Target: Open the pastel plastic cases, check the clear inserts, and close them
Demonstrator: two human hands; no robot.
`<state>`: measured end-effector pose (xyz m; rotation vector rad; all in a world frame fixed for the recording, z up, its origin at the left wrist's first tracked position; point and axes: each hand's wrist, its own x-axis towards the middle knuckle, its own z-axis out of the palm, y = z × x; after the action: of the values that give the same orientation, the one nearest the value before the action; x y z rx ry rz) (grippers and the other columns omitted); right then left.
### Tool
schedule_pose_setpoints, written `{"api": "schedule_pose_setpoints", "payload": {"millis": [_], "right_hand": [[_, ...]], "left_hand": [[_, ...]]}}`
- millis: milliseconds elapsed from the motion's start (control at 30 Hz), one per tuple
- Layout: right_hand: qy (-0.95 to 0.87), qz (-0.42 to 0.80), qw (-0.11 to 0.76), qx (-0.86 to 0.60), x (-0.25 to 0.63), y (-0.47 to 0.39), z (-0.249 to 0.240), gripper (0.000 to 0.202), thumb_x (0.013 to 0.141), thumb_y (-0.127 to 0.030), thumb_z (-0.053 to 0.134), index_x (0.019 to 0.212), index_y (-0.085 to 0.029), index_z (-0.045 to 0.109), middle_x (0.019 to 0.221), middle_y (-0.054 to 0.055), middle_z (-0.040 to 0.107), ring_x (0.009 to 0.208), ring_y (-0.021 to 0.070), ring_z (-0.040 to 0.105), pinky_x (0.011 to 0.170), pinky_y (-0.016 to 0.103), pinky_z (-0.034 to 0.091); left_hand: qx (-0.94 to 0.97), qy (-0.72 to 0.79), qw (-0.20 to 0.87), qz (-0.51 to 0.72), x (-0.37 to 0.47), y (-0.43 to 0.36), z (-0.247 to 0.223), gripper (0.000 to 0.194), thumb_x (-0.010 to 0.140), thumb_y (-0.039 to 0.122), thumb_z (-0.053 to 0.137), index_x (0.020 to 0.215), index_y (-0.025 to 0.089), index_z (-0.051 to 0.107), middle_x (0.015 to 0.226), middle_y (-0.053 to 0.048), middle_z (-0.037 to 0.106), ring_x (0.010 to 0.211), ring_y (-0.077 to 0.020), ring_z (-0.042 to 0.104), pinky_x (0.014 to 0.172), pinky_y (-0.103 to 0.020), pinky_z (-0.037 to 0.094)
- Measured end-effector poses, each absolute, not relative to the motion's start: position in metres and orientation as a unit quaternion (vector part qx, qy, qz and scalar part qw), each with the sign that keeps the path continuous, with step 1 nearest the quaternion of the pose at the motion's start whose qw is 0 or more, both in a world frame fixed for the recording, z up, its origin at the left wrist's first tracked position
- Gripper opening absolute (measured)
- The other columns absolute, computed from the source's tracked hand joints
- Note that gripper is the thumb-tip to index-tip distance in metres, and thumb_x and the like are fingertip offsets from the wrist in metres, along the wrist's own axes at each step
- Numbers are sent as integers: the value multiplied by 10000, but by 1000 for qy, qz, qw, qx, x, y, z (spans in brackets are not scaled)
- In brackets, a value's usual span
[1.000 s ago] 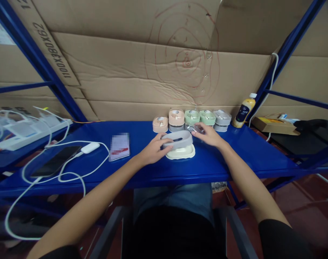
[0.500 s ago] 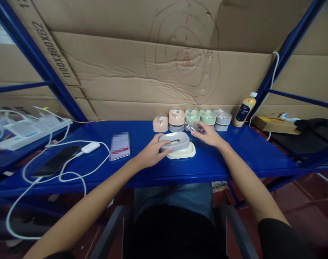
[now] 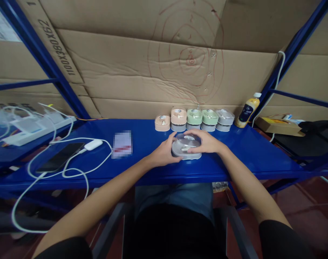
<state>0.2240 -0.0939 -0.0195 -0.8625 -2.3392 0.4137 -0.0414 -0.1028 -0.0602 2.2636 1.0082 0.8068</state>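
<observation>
Between my hands, on the table, sits a grey soap box (image 3: 181, 145) with a clear domed lid over it and a pale wavy-edged base showing below. My left hand (image 3: 165, 151) curves around its left side, thumb toward the front. Across the right side, fingers and thumb of my right hand (image 3: 204, 141) grip the lid from above. Behind it stands a row of similar boxes: a low peach box (image 3: 162, 123), a taller peach box (image 3: 178, 119), two green ones, and a grey one (image 3: 224, 119) at the right end.
A yellow drink bottle (image 3: 247, 110) stands at the back right of the blue table (image 3: 142, 172). To the left lie a phone with a blurred screen (image 3: 122, 144), a dark phone (image 3: 60, 157), white cables and a power strip (image 3: 40, 131). Cardboard (image 3: 121, 72) lines the back.
My right hand has brought the clear lid in from the row and down onto the grey part. My left hand has shifted right, around the box's side. The view has turned slightly.
</observation>
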Motion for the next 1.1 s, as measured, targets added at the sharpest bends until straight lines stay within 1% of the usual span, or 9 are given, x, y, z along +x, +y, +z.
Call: {"api": "schedule_pose_setpoints", "payload": {"millis": [167, 300, 433, 500, 600, 733, 867, 967, 1100], "right_hand": [[-908, 134, 270, -291, 213, -95, -24, 810, 721, -601, 943, 1422, -282, 693, 1368, 112, 728, 1264, 345, 686, 1105, 527, 546], [-914, 135, 266, -277, 214, -92, -30, 837, 746, -626, 924, 1472, -303, 661, 1405, 110, 704, 1299, 332, 673, 1127, 520, 539], [-916, 142, 266, -264, 213, -91, -34, 836, 775, -643, 900, 1493, -299, 644, 1453, 118, 671, 1322, 328, 660, 1146, 505, 530], [-916, 133, 267, -267, 211, -91, -36, 838, 782, -662, 886, 1490, -285, 645, 1449, 126, 671, 1316, 338, 656, 1145, 516, 527], [-910, 121, 277, -283, 207, -92, -42, 789, 836, -700, 820, 1483, -285, 641, 1416, 135, 685, 1301, 356, 649, 1138, 550, 519], [-863, 179, 359, -308, 203, -87, -53, 686, 1018, -747, 522, 1513, -274, 575, 1421, 146, 679, 1331, 332, 643, 1148, 546, 514], [-775, 218, 463, -371, 210, -74, -58, 705, 1062, -770, 325, 1421, -235, 612, 1354, 159, 713, 1273, 311, 678, 1100, 517, 549], [-711, 171, 533, -425, 224, -63, -50, 666, 1072, -734, 307, 1299, -216, 657, 1256, 177, 745, 1160, 310, 710, 1006, 498, 586], [-634, 68, 592, -494, 246, -52, -38, 434, 1045, -607, 459, 1076, -232, 675, 1072, 133, 754, 1007, 305, 708, 950, 513, 573]], "left_hand": [[819, 347, 317, 329, -39, -101, -67, 1317, 708, 417, 922, 1723, 197, 112, 1484, -215, 645, 1381, -395, 639, 1173, -578, 488], [824, 369, 292, 316, -43, -102, -67, 1237, 711, 452, 915, 1704, 191, 223, 1529, -225, 612, 1426, -413, 600, 1196, -598, 466], [844, 383, 235, 292, -49, -103, -65, 1019, 757, 505, 875, 1616, 194, 424, 1650, -203, 509, 1533, -412, 490, 1276, -576, 391], [853, 383, 218, 279, -52, -104, -65, 978, 779, 498, 854, 1608, 191, 438, 1666, -194, 492, 1551, -405, 466, 1294, -563, 372], [861, 378, 218, 260, -56, -105, -64, 1045, 788, 514, 852, 1656, 189, 368, 1693, -204, 440, 1576, -410, 426, 1298, -558, 364], [877, 342, 229, 247, -60, -109, -62, 974, 873, 536, 804, 1686, 263, 343, 1686, -164, 437, 1575, -366, 436, 1299, -519, 369], [877, 353, 179, 272, -65, -115, -62, 879, 867, 467, 817, 1638, 260, 449, 1559, -145, 572, 1451, -340, 573, 1259, -490, 431], [854, 388, 98, 333, -75, -114, -60, 866, 825, 427, 852, 1595, 235, 506, 1496, -142, 632, 1385, -338, 623, 1238, -489, 459], [754, 487, 0, 440, -86, -94, -39, 838, 812, 431, 863, 1560, 248, 531, 1454, -148, 665, 1371, -372, 628, 1215, -527, 470]]}}
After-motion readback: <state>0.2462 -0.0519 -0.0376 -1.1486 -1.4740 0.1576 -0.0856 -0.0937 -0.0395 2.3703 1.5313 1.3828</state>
